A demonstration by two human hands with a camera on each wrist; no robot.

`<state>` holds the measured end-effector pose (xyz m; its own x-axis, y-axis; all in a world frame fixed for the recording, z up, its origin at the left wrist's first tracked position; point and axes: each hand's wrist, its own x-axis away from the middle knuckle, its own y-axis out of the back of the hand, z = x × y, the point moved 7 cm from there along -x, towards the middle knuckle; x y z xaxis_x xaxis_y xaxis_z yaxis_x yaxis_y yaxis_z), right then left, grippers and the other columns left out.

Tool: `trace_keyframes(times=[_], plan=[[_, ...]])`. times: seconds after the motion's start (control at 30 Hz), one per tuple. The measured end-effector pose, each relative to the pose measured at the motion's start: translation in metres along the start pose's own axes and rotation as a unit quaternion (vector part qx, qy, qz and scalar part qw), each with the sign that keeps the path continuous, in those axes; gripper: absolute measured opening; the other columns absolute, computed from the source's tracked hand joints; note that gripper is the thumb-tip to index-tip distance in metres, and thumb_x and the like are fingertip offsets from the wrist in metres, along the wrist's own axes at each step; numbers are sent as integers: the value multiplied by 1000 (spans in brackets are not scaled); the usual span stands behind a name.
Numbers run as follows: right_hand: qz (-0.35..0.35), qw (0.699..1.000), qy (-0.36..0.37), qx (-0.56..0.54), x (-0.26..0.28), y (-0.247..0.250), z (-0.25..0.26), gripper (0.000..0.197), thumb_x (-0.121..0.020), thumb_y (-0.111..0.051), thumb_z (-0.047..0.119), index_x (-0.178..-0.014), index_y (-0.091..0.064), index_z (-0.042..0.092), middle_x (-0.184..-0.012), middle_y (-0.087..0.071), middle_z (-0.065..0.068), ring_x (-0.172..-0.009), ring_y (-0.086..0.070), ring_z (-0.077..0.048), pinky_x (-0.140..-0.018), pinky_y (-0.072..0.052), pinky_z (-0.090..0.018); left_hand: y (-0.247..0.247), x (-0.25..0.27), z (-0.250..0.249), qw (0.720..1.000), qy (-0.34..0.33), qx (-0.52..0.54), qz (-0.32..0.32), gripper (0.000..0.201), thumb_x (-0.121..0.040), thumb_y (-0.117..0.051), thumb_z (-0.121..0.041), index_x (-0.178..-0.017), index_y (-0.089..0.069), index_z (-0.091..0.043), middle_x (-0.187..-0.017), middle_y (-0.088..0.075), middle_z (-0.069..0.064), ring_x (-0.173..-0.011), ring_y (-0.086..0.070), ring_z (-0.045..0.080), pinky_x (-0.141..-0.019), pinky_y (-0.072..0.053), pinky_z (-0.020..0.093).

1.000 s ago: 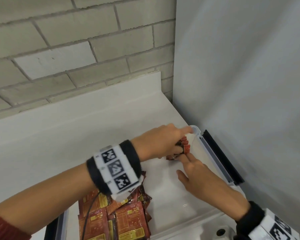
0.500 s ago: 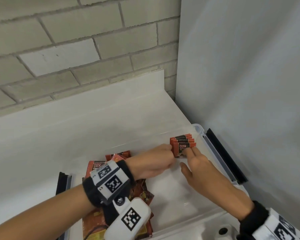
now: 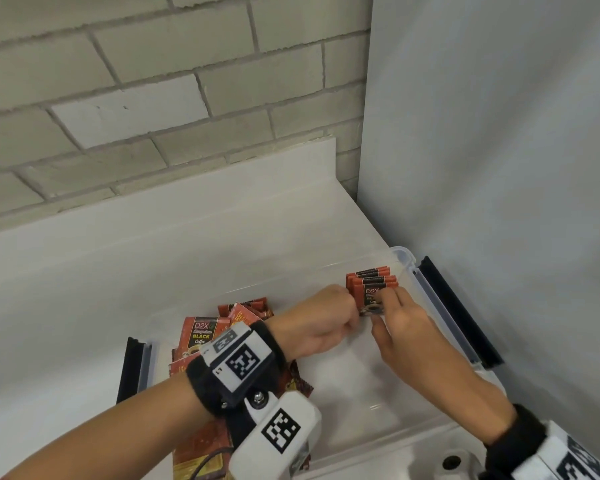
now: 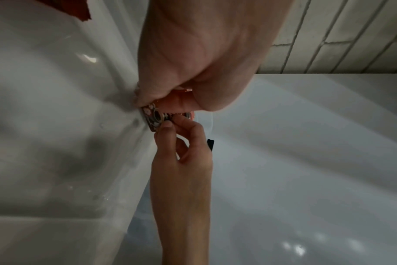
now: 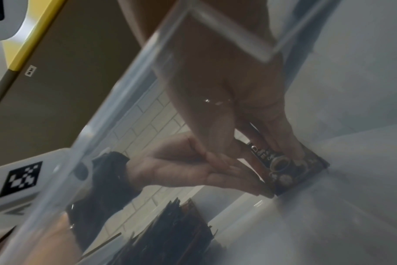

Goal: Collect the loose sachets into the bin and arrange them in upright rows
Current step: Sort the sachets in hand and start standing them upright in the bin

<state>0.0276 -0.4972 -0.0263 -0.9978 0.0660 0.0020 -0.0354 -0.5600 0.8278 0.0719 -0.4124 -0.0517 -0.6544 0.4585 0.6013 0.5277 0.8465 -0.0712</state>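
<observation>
There, at the bin's far right corner, your row of sachets (image 3: 371,284) stands upright, a few red packs pressed face to face, close by the right wall of the clear bin (image 3: 430,306). Your left hand (image 3: 321,320) is curled against the left edge of the front pack, knuckles up; the left wrist view shows thumb and fingers closed on that pack's lower part. Your right hand (image 3: 400,327) meets it from the other side, with its fingertips (image 4: 168,123) pinching the same front pack low down, over the printed cup, so both hands are clamped on the row and almost touch each other. Across the bin, on its left side, a loose pile (image 3: 205,334) of the same sachets lies flat and jumbled, partly hidden under your left forearm and its wrist camera (image 3: 278,434). Bare bin floor lies between pile and row. The bin sits on a white counter (image 3: 118,271), with black latches at both ends, a grey brick wall (image 3: 153,98) behind and a plain panel (image 3: 499,168) on the right.
</observation>
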Motion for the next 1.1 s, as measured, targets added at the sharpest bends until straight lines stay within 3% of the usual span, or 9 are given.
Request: trace_keyframes(times=[0.2,0.4,0.6,0.73,0.83,0.93,1.0,1.03,1.1], plan=[[32,999,-22,20,-2,-6,-2,28,-94,-51,8,-120,-48,-1,-117,-51,-14,-91,-59,-32,-74,-45,-32,-3,-1,7,1000,7,-14,1,40,-75,-29,24,-82,-55,-5,-80,-44,9,-93,-39,22,-81,-28,30],[45,998,-30,12,-1,-5,-2,28,-94,-50,9,-120,-48,0,-117,-51,-14,-91,-57,-32,-74,-43,-31,-9,3,3,1000,-2,-9,27,44,-79,-26,24,-79,-54,-9,-84,-47,11,-89,-43,20,-72,-32,23],[59,998,-32,-1,1,-7,-2,34,-95,-49,10,-127,-43,4,-118,-53,-13,-93,-59,-31,-78,-48,-32,-11,6,2,999,-4,-15,34,46,-78,-26,23,-86,-59,-9,-100,-51,14,-100,-44,22,-85,-32,28],[43,994,-39,-89,-1,2,-2,69,-93,-51,8,-149,-12,9,-102,-63,-14,-84,-63,-27,-74,-51,-36,-15,10,-1,999,-14,-9,38,48,-79,-25,23,-89,-59,-9,-93,-56,12,-98,-49,21,-84,-39,23],[102,984,-84,-120,0,0,-4,83,-95,-48,14,-151,13,16,-90,-64,-8,-76,-62,-19,-68,-52,-31,-18,12,-1,999,-17,-14,34,48,-79,-26,23,-91,-59,-10,-101,-57,14,-102,-51,21,-89,-42,24],[150,979,-104,-87,-6,0,-4,85,-97,-45,21,-148,24,11,-100,-63,-8,-85,-62,-18,-76,-52,-31,-17,12,1,1000,-10,-13,24,49,-80,-25,21,-100,-58,-8,-90,-61,9,-90,-53,15,-82,-38,22],[156,979,-111,-76,-12,3,-3,85,-98,-44,22,-147,23,7,-103,-64,-9,-89,-62,-18,-78,-51,-30,-15,13,1,1000,-8,-4,17,50,-83,-23,21,-99,-58,-12,-68,-62,-5,-66,-55,0,-70,-40,11],[158,978,-114,-78,-14,4,-3,86,-98,-45,22,-147,22,5,-102,-64,-9,-88,-62,-18,-77,-51,-29,-15,15,1,1000,-3,-5,13,51,-84,-23,21,-102,-57,-12,-69,-64,-7,-64,-57,-5,-69,-43,6],[163,976,-118,-84,-16,3,-2,88,-97,-47,23,-147,24,4,-103,-64,-9,-88,-61,-16,-76,-49,-26,-15,20,-1,1000,-6,-13,14,54,-86,-23,21,-120,-53,-9,-110,-67,5,-101,-61,10,-86,-44,9]])
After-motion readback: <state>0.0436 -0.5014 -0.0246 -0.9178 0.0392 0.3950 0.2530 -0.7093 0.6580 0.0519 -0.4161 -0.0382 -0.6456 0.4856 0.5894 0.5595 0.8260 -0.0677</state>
